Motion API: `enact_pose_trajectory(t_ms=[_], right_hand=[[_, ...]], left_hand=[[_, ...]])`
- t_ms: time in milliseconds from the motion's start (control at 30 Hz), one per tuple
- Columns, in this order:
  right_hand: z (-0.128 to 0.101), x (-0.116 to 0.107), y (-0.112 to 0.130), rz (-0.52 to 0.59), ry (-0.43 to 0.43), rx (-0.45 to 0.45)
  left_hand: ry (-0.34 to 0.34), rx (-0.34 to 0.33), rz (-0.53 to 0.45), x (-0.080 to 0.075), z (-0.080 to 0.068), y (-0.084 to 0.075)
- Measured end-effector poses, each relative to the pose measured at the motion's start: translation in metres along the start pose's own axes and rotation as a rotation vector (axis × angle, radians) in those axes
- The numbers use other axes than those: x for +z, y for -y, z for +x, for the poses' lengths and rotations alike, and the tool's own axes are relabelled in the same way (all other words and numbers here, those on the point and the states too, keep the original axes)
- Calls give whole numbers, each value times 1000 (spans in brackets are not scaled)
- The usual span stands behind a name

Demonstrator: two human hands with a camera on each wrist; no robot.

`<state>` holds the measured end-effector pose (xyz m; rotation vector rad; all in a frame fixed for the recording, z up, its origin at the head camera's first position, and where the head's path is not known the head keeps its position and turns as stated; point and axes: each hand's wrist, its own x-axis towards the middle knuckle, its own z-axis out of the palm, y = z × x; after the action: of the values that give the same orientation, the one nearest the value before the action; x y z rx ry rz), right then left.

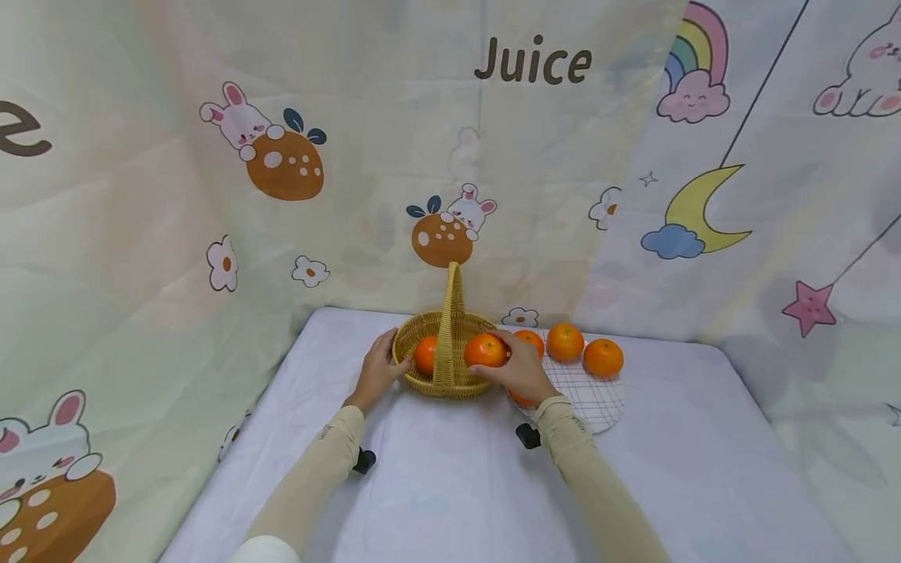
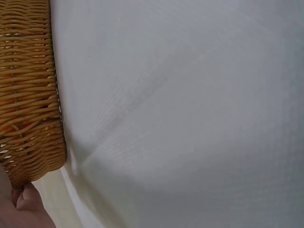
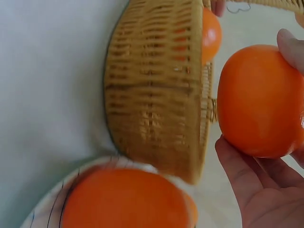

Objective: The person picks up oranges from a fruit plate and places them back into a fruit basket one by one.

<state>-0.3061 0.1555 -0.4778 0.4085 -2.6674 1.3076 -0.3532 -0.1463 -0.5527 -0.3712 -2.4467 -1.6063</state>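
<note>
A woven wicker basket with a tall arched handle stands at the back of the table. My left hand grips its left side, fingers outside and thumb at the rim; the left wrist view shows fingertips against the wicker. Inside the basket, left of the handle, lies one orange. My right hand holds another orange between thumb and fingers over the basket's right half. In the right wrist view this held orange appears above the rim.
Right of the basket lies a round white plate with a dark grid pattern. Several oranges sit on it, among them a back one and a right one. A printed cloth hangs behind the white-covered table.
</note>
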Motion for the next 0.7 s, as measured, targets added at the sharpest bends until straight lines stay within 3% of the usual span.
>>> enact_pose_trajectory(t_ms=[300, 700], right_hand=[[6, 22, -1, 57, 55, 89], [16, 41, -2, 19, 52, 100]], left_hand=[[-3, -12, -4, 4, -1, -2], [-8, -45, 60, 0, -1, -4]])
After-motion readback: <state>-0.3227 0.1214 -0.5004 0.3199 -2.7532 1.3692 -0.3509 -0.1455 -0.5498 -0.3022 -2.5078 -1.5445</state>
